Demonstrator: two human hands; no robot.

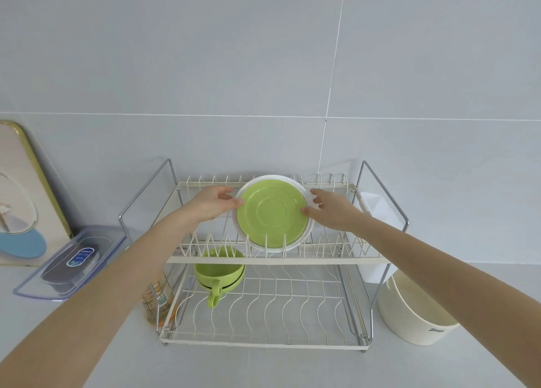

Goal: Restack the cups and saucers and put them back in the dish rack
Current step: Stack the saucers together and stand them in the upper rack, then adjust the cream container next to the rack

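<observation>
- With both hands on the green saucer [272, 212], stacked on a white one, fingers grasp opposite rims: left hand [211, 202], right hand [330, 210].
- Saucers stand on edge in the dish rack [275, 260] upper tier; green cups [219, 272] sit nested below.
- Step: seating saucers. Next, probably let go once the tines hold them.

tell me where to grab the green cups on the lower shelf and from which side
Judging by their pose, take the green cups by the handle from the front. They sit nested on the lower tier of the dish rack, handle pointing toward the viewer and hanging free, while the upper tier blocks access from above. Steady the rim, since the cups are only stacked.
</observation>
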